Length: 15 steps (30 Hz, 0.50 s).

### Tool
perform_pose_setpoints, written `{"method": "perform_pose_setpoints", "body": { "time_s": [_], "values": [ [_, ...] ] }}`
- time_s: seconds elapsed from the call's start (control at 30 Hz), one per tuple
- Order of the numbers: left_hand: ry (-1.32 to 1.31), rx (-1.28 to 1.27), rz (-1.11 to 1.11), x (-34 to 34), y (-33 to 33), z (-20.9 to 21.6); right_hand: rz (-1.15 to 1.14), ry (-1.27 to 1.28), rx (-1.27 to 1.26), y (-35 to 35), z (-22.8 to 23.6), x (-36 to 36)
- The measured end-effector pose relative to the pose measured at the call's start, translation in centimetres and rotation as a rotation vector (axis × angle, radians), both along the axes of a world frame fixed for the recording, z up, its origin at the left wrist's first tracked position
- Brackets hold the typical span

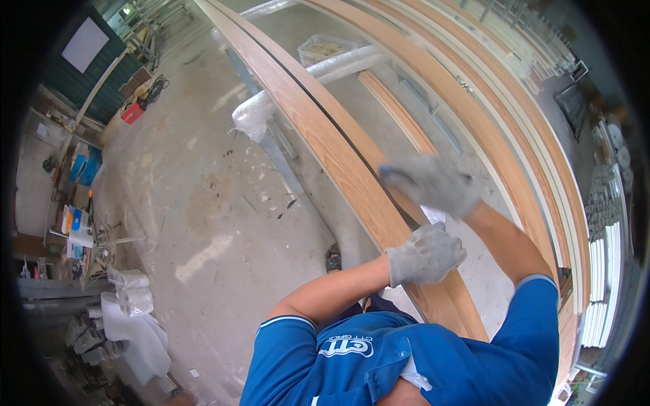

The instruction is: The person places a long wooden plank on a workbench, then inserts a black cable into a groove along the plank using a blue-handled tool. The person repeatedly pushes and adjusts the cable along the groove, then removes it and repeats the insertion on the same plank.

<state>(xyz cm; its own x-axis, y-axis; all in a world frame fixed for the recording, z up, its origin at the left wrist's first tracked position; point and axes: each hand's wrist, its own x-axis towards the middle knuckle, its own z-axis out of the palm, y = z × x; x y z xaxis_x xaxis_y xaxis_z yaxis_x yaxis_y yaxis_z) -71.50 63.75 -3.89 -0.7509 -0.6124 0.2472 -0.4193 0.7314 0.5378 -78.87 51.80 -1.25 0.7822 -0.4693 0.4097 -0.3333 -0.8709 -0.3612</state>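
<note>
A long wood-grain profile (332,152) with a dark lengthwise groove runs diagonally from the far left to just in front of me. My left hand (428,254), in a grey work glove, rests over it with curled fingers; a whitish strip (434,215) shows at the knuckles, and what the fingers hold is hidden. Farther along, my right hand (437,184), gloved too, is blurred at the profile's right edge. Its fingers close around a small dark blue object (397,176) over the groove, too smeared to name.
Wrapped support bars (254,116) carry the profile. More long wood-grain profiles (501,159) lie to the right. A white basket (326,49) stands beyond, and a red box (132,113) at the far left. Plastic-wrapped bundles (132,291) and foam sheet (135,338) lie lower left.
</note>
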Motion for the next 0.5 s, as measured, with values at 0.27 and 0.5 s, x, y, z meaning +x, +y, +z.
{"method": "perform_pose_setpoints", "body": {
  "time_s": [0.27, 0.5],
  "values": [
    [-0.127, -0.043, -0.065, 0.1, -0.6, -0.1, -0.170, 0.255, -0.035, -8.7, 1.3, 11.9],
    [-0.131, 0.182, -0.040, 0.6, -0.9, 0.7, -0.035, -0.123, 0.506, 3.1, -2.3, -6.1]
  ]
}}
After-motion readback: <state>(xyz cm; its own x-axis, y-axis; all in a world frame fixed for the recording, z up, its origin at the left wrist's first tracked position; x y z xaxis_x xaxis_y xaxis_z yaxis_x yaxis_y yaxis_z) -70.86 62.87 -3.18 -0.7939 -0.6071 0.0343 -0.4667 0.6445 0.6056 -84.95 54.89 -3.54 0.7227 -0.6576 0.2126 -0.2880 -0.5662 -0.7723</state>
